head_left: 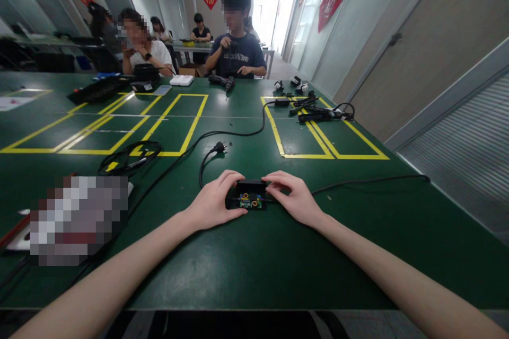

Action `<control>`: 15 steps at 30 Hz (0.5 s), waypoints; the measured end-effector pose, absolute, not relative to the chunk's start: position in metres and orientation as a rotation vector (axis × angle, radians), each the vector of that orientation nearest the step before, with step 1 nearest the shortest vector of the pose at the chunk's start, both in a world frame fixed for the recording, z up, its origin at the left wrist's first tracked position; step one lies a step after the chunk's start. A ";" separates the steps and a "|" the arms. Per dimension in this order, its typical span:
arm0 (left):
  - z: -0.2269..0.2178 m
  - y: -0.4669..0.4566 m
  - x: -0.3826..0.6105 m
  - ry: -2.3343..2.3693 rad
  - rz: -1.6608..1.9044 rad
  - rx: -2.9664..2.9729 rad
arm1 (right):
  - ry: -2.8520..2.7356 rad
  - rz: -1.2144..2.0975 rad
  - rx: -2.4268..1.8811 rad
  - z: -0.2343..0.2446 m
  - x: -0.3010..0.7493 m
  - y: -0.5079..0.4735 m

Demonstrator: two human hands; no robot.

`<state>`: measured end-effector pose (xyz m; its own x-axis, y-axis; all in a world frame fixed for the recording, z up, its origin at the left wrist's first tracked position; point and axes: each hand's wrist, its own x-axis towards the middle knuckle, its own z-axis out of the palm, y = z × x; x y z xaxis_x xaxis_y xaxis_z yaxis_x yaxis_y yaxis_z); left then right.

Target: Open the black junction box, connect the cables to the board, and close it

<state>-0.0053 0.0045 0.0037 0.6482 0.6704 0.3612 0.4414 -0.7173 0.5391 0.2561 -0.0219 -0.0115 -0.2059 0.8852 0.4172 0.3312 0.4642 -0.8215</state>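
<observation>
Between my hands on the green table lies a black power adapter with its case opened, a circuit board showing inside. Its black lid stands tilted up along the far side. My left hand grips the case from the left, thumb at the near edge and fingers at the far edge. My right hand pinches at the right end of the lid; its fingertips partly hide that corner. A black cable runs from the adapter's right side, and a cord with a plug curves out behind my left hand.
A coiled black cable and a blurred-out object lie at left. Far right are several adapters and cables among yellow tape outlines. A power drill lies at the far edge, before a seated person. Other people sit behind.
</observation>
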 end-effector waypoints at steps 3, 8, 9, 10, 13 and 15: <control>0.004 0.005 -0.005 0.874 0.778 2.461 | -1.773 0.675 -1.041 -0.009 0.256 -0.023; 0.004 0.005 -0.006 0.865 0.790 2.467 | -1.779 0.638 -1.040 -0.007 0.256 -0.024; 0.004 0.005 -0.006 0.864 0.792 2.470 | -1.779 0.638 -1.037 -0.007 0.256 -0.024; 0.004 0.005 -0.006 0.862 0.795 2.476 | -1.779 0.638 -1.032 -0.008 0.256 -0.024; 0.003 0.005 -0.007 0.858 0.809 2.494 | -1.775 0.632 -1.012 -0.008 0.255 -0.024; 0.003 0.005 -0.006 0.857 0.817 2.498 | -1.775 0.631 -1.005 -0.008 0.255 -0.024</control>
